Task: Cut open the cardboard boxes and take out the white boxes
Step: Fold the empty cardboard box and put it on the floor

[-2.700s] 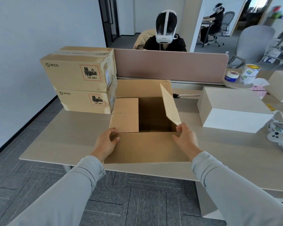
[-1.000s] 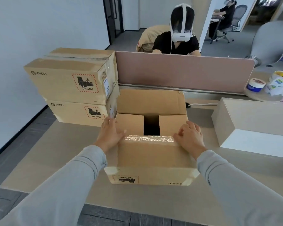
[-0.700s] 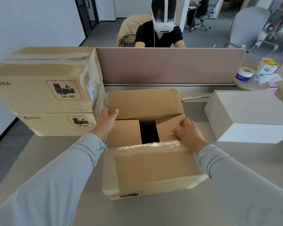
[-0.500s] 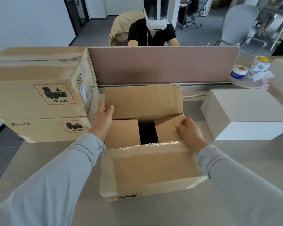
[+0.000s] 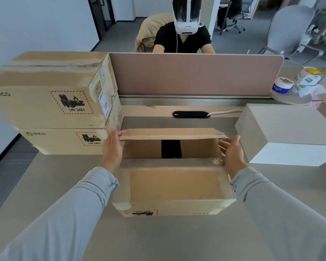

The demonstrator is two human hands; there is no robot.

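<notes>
The emptied cardboard box (image 5: 174,178) sat on the table (image 5: 45,185) between both open-palmed hands, left hand (image 5: 112,147) and right hand (image 5: 232,154) flanking its far flap (image 5: 172,134) (lengthwise across), gripping nothing.

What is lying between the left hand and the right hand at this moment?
In the head view, the open cardboard box lies between the left hand and right hand, its far flap spanning them.
</notes>
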